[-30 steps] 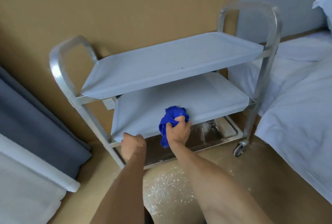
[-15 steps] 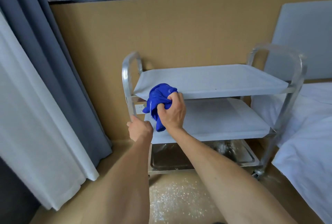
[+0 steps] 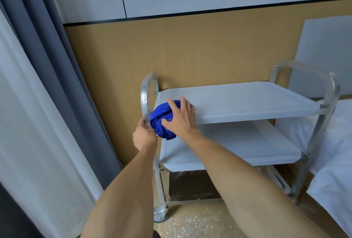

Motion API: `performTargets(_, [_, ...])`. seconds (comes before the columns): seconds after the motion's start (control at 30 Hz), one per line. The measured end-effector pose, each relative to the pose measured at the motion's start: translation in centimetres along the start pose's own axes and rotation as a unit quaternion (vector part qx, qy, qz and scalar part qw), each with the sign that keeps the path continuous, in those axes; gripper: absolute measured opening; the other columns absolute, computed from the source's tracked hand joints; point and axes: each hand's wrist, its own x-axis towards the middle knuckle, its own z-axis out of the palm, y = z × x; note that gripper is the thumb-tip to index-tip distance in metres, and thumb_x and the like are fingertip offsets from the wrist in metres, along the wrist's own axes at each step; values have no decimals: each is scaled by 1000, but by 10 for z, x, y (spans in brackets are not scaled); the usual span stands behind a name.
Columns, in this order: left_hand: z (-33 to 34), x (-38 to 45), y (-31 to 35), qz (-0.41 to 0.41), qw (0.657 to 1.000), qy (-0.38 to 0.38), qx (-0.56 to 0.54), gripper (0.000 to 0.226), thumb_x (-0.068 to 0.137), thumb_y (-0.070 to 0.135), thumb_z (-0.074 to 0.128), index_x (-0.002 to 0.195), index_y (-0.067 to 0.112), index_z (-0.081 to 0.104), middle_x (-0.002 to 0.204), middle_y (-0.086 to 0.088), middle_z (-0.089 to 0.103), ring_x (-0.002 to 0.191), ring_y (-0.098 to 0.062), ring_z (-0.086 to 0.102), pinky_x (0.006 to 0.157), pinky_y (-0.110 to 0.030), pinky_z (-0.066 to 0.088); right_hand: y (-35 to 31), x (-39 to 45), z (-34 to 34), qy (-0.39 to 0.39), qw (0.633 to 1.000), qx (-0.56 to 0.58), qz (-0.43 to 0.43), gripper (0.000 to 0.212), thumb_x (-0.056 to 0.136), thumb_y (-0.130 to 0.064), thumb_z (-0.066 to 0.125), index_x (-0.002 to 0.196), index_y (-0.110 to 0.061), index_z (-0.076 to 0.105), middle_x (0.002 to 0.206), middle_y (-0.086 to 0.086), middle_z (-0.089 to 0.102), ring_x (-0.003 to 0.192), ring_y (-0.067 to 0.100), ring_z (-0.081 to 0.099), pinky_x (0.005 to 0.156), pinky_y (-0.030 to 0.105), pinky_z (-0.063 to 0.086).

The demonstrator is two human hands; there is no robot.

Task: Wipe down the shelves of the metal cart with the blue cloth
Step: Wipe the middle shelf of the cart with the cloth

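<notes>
1. Since the frame a second ago, the right hand (image 3: pixel 182 116) has been lifting the blue cloth (image 3: pixel 162 118) from the front edge of the middle shelf (image 3: pixel 238 142) up to the near left corner of the top shelf (image 3: pixel 238 100), while the left hand (image 3: pixel 144 134) has been shifting from the lower front rail up the left handle post (image 3: pixel 145 98).
2. That right hand is now pressing down on the bunched cloth, its fingers spreading and curling over the wad and its thumb hooking under the lower folds, so it is gripping the cloth rather than lying flat.
3. Its partner is closing around the post just below the top shelf's corner, apparently steadying the metal cart (image 3: pixel 323 123).
4. One tail of the cloth is hanging over the shelf's front lip, just beside the left hand's knuckles.
5. Judging by this, the step in hand is the start of wiping the top shelf; whether the middle and bottom shelves are finished cannot be told.
6. Next, the right hand is likely needing to sweep rightward along the tray, keeping pressure even and reaching into the raised rim.
7. Around the cart, a grey curtain (image 3: pixel 62 70) is hanging to the left, a white bed (image 3: pixel 335 142) is sitting close on the right, and a tan wall panel (image 3: pixel 190 51) is standing behind.
</notes>
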Motion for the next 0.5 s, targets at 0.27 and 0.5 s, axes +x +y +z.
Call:
performTargets(0.27, [33,0,-34,-129,988,-46,-73,49,95,38,51,140,19,48,132,-5,60,116,-30,58,100,-43,48,-14,-18,41,-10,999,-38,15,81,74,-61,69,144,-35,37,159,19,15,146,39,14,113,53,20])
performTargets(0.5, [55,-11,-33,-157,987,-23,28,36,102,34,39,129,12,49,119,-14,61,106,-37,60,89,-44,47,44,-35,38,38,997,-64,-12,76,78,-44,76,144,-36,38,159,16,23,145,38,24,112,57,26])
